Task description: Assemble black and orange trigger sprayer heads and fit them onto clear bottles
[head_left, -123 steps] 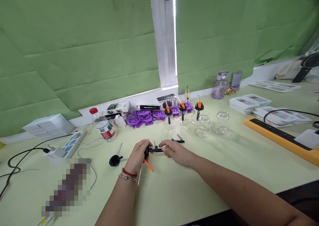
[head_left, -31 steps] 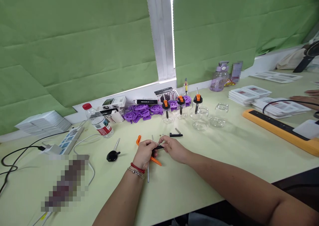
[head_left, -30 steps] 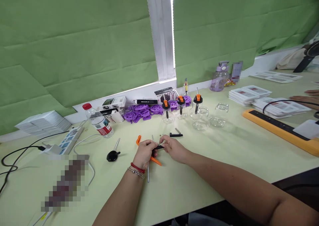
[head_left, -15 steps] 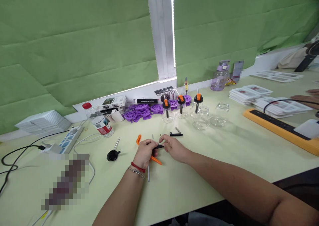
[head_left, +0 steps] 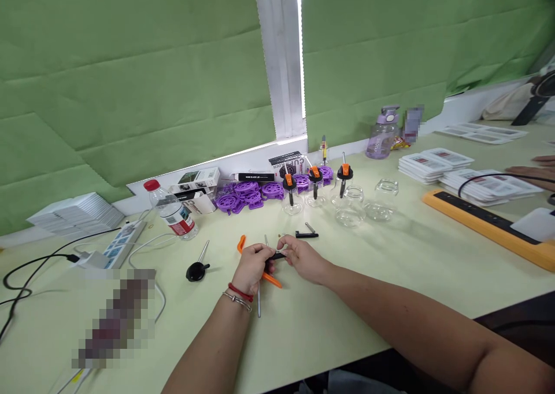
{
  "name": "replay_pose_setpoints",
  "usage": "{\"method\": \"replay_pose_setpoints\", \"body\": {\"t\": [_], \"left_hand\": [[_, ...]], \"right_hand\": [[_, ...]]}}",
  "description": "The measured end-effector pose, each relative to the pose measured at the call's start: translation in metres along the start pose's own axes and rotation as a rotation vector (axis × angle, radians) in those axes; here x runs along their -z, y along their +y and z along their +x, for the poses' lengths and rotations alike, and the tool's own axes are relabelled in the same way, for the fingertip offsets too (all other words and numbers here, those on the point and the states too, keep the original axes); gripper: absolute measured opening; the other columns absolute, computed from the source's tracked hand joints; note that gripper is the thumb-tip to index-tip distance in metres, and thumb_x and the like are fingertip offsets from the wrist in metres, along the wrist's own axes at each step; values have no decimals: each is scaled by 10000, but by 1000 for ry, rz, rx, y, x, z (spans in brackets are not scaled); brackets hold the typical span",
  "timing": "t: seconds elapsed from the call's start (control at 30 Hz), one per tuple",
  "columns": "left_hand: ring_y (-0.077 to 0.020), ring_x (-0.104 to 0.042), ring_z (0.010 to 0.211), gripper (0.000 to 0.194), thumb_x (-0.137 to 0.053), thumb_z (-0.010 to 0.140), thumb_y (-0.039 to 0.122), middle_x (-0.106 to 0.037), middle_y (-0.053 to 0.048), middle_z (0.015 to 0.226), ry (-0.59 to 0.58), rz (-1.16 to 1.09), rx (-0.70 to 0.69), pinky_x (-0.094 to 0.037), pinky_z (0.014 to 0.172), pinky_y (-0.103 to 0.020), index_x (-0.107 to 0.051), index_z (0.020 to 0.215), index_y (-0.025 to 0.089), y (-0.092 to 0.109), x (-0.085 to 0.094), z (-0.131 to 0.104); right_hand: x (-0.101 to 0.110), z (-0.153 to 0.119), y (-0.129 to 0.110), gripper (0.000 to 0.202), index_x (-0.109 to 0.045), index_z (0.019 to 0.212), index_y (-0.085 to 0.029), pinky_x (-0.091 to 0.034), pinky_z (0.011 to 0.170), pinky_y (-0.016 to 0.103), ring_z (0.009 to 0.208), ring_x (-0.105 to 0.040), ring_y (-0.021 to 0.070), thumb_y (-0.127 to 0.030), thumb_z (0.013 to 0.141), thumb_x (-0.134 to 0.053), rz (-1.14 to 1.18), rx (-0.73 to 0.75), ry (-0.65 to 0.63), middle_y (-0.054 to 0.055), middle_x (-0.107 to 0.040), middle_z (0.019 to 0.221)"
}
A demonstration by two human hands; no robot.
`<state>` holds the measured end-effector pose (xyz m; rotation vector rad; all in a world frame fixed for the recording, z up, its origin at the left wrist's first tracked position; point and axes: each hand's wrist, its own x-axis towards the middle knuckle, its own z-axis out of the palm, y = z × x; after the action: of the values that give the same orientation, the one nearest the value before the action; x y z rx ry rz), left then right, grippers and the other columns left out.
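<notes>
My left hand is closed on a small black part held just over the table. The fingers of my right hand pinch the other end of that part, and the fingertips hide much of it. An orange piece sticks out below my left hand, and an orange curved end shows above it. A thin metal rod lies under the left wrist. Just beyond my right hand are a black strip-shaped part and a metal spring. A black round piece with a rod lies to the left.
Glass jars and several black-and-orange-topped assemblies stand behind. Purple parts, boxes and a red-capped bottle line the back. At right are an orange power strip, stacked cards and another person's hand.
</notes>
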<state>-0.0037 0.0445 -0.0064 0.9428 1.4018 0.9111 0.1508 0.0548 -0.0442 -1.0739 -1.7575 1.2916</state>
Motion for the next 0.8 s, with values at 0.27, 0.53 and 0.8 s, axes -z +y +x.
{"method": "replay_pose_setpoints", "body": {"t": [0.27, 0.53, 0.8], "left_hand": [[-94, -478, 392, 120, -611, 639, 250, -503, 49, 476, 10, 5, 2, -378, 400, -231, -532, 633, 159, 3, -2, -2], [-95, -482, 399, 130, -614, 634, 258, -504, 52, 482, 7, 3, -6, -374, 430, -244, -529, 636, 159, 1, -1, -1], [-97, -481, 391, 120, -610, 640, 246, -504, 50, 482, 12, 2, -5, -366, 427, -247, -530, 633, 157, 1, -1, 0]], "right_hand": [[1, -1, -3, 173, -507, 974, -212, -284, 509, 223, 507, -332, 104, -233, 867, -372, -10, 3, 6, -65, -372, 566], [1, 0, -2, 168, -507, 953, -211, -301, 522, 227, 522, -351, 106, -230, 872, -361, -28, -20, 7, -59, -392, 581], [0, 1, 0, 190, -524, 964, -197, -297, 519, 229, 530, -364, 110, -234, 874, -361, -44, -22, 8, -53, -392, 576]]}}
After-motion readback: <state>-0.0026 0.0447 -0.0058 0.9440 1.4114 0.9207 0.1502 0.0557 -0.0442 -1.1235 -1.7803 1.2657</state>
